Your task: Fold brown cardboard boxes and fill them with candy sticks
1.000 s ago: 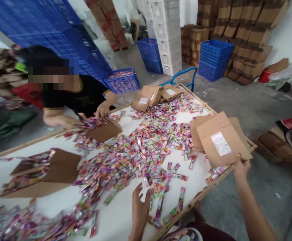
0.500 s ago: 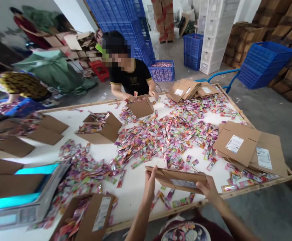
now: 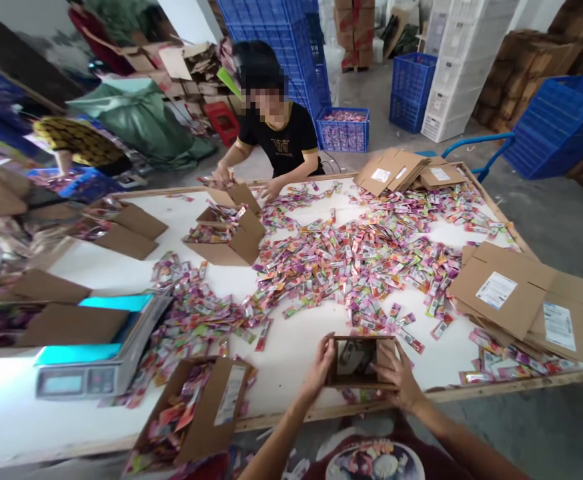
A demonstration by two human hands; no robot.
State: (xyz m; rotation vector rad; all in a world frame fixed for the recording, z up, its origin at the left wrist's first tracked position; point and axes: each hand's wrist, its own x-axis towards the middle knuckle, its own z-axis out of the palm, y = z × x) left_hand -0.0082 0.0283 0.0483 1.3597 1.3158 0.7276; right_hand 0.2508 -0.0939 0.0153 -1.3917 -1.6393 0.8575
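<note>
My left hand and my right hand grip the two sides of a small brown cardboard box, held open over the near edge of the white table. The box's mouth faces me and looks empty inside. A wide heap of colourful candy sachets lies on the table just beyond the box. A stack of flat cardboard boxes with white labels rests to the right of my right hand.
A person in a black shirt works across the table at an open box. A filled box and a scale sit near left. More flat boxes lie at the far edge; blue crates stand behind.
The flat box I was holding in both hands has been opened into a square box shape and drawn closer to me. The person opposite has shifted left to the open box.
</note>
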